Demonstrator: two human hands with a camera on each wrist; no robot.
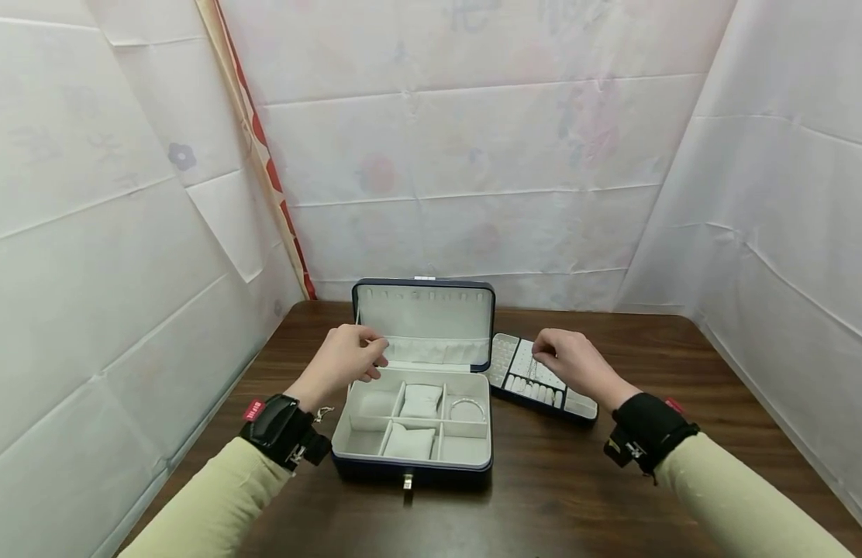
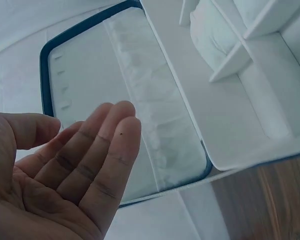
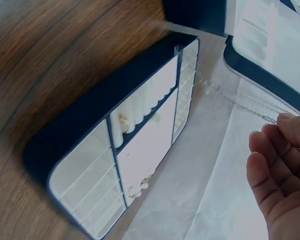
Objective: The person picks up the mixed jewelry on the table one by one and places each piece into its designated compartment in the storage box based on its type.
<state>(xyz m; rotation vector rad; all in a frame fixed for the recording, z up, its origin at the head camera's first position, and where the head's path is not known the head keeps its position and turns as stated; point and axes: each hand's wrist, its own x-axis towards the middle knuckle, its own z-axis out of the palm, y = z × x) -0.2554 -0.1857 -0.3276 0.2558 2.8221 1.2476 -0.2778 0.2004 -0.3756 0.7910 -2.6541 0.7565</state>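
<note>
My right hand is held over a jewelry tray. Its thumb and fingers pinch a thin silver chain necklace, which hangs down from the fingertips. A gold ring sits in the tray's ring rolls, and small earrings show on its white panel. My left hand hovers at the left side of the raised lid, fingers loosely bent with nothing in them. Below it stands the opened dark blue jewelry box, whose divided inside holds two white cushions and a bangle.
The box and tray rest on a brown wooden table, the tray angled to the right of the box. A metal latch hangs at the box front. White sheets enclose the table at the back and both sides.
</note>
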